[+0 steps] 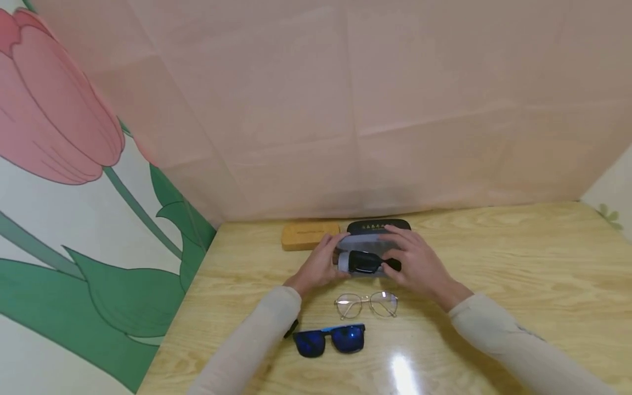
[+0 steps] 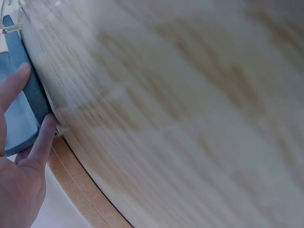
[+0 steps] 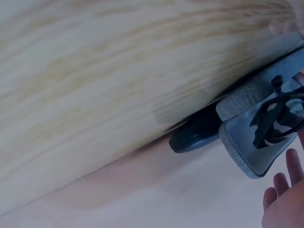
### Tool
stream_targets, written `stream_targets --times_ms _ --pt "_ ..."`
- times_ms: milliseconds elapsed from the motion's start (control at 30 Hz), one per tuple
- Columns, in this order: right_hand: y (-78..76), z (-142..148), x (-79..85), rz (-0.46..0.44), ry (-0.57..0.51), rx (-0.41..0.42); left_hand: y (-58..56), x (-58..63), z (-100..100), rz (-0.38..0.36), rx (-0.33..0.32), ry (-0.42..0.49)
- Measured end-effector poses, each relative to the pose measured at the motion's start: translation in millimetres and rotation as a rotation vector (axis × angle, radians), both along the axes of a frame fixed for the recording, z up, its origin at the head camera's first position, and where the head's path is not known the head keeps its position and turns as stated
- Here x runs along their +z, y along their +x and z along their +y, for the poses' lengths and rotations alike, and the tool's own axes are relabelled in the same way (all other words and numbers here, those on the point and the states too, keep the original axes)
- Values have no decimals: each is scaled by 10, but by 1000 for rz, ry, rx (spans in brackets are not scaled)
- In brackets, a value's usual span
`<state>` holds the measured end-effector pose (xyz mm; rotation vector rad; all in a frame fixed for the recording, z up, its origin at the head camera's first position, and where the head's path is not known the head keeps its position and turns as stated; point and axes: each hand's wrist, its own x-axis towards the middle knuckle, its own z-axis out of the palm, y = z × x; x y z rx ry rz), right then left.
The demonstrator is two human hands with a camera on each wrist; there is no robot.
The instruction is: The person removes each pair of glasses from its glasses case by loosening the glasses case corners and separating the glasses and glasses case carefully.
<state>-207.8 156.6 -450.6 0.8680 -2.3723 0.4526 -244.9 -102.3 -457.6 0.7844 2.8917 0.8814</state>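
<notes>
Between both hands is an open grey glasses case (image 1: 366, 238), its pale lining showing. My left hand (image 1: 320, 266) grips the left end of the case; in the left wrist view its fingers span the grey edge (image 2: 34, 90). Folded black-framed glasses (image 1: 364, 262) lie at the case's opening. My right hand (image 1: 418, 262) pinches them at their right end, its other fingers spread by the lid. In the right wrist view the black glasses (image 3: 273, 118) sit against the inside of the case (image 3: 242, 104); part of the right hand (image 3: 287, 202) is cut off there.
Behind the hands stand a tan case (image 1: 310, 235) and a black case (image 1: 362, 226) with gold lettering. Nearer lie thin-rimmed clear glasses (image 1: 365, 299) and blue-lensed sunglasses (image 1: 348, 339). A pink cloth (image 1: 345, 137) hangs at the back edge of the wooden table (image 1: 518, 263).
</notes>
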Motion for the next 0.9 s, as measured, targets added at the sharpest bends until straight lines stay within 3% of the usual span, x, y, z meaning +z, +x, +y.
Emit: stream_targets --times_ms 300,500,900 --pt "70 108 -40 12 -56 -9 21 -22 -6 -30 2 12" --pt "124 198 -55 35 -71 2 -7 -36 -42 -25 13 6" --pt "327 366 -3 -5 -106 -12 -81 -29 29 -24 43 12"
